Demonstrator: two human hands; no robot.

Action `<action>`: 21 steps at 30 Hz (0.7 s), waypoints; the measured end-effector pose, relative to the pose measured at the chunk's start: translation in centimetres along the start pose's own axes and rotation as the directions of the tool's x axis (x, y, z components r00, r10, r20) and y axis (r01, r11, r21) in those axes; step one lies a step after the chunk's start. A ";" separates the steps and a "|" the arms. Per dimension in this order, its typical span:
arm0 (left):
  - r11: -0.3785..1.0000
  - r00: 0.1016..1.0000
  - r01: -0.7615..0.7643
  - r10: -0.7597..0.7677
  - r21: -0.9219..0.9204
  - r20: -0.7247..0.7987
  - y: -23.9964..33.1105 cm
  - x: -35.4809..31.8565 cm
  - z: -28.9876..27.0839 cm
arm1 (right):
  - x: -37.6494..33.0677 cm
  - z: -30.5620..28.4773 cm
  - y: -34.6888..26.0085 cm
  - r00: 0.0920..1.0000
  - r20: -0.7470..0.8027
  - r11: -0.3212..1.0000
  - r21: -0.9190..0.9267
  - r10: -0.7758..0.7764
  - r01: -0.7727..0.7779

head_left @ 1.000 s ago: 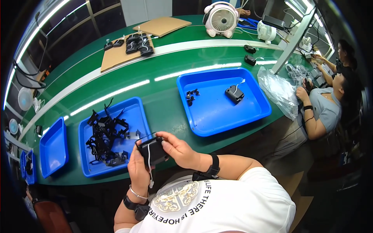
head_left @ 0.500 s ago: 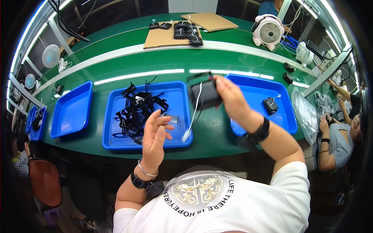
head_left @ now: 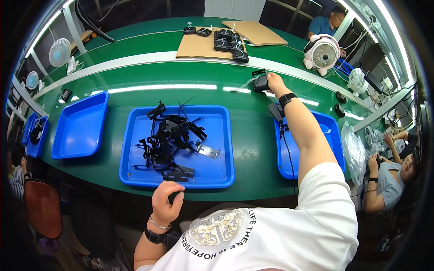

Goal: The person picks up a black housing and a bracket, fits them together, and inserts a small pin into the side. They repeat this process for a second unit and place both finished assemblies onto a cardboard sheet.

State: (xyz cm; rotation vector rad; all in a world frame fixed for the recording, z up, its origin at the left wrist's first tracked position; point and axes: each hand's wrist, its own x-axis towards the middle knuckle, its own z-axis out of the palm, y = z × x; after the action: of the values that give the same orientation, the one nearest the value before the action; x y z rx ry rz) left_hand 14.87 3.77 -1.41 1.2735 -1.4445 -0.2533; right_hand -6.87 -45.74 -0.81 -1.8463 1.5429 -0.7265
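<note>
My right hand (head_left: 275,83) is stretched far across the bench and grips a black box-shaped device (head_left: 261,84). A white cable trails from the device to the left, and a black bracket shows at its top. My left hand (head_left: 166,202) hovers by the front edge of the middle blue tray (head_left: 212,178), loosely curled, with a gap between thumb and fingers and nothing visible in it. A tangled heap of black bracket-like parts (head_left: 169,135) fills that tray's left and centre. One shiny metallic-looking plate (head_left: 208,151) lies beside the heap.
Another blue tray (head_left: 79,128) stands on the left. The right blue tray (head_left: 334,140) is partly behind my forearm. Several similar black devices (head_left: 227,41) sit on cardboard (head_left: 195,45) beyond a white rail. A fan (head_left: 324,56), a plastic bag (head_left: 354,149) and co-workers are on the right.
My right hand has carried the black device away from me, toward the white rail. My left hand has drawn back toward me from the middle tray. The view has shifted slightly.
</note>
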 end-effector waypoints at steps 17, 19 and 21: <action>0.768 0.898 0.336 -0.436 -0.545 -0.060 -0.7 -1.1 -2.0 | 10.8 9.1 -9.1 0.990 -0.125 0.861 -0.509 -0.068 -0.005; 0.773 0.894 0.323 -0.438 -0.546 -0.091 -1.2 -0.9 -2.0 | 11.4 9.1 -8.8 0.966 -0.229 0.839 -0.544 -0.119 -0.025; 0.773 0.881 0.331 -0.459 -0.541 -0.117 -0.3 -1.5 -1.9 | 10.1 8.3 -9.4 0.970 -0.196 0.840 -0.542 -0.146 0.017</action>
State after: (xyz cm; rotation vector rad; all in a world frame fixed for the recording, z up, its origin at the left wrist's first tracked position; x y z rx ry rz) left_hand 16.26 5.74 -1.87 1.1053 -0.7991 -0.6956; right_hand 7.13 -53.58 1.04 -2.3108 1.9812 -0.5963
